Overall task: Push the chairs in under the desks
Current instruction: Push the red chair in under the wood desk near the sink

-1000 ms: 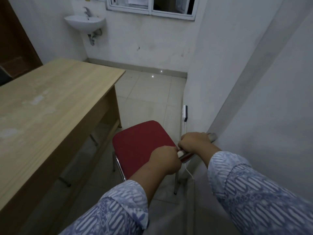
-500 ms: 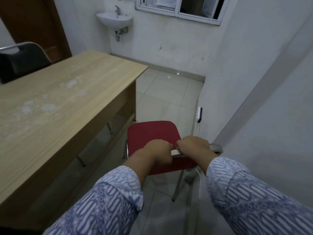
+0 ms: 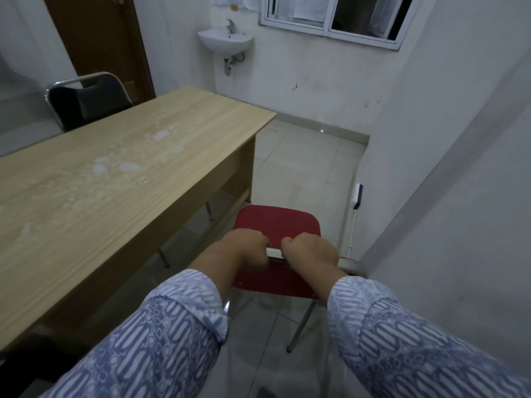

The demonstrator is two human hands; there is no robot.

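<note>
A red padded chair [image 3: 277, 225] with a metal frame stands on the tiled floor just off the near right corner of the long wooden desk [image 3: 115, 179]. My left hand [image 3: 247, 251] and my right hand [image 3: 311, 252] are side by side, both closed over the metal top bar of its backrest. The seat points away from me, beside the desk rather than under it. A second chair, black [image 3: 86, 101] with a chrome frame, stands on the far side of the desk.
A white wall [image 3: 448, 196] runs close along the chair's right side, with a small socket box [image 3: 357, 195] and a cable low on it. A wash basin [image 3: 225, 41], a window [image 3: 333, 15] and a brown door [image 3: 100, 38] are at the back.
The view has lifted and swung left, bringing the black chair and door into sight. The red chair's seat has turned to face straight away from me; both hands keep their grip.
</note>
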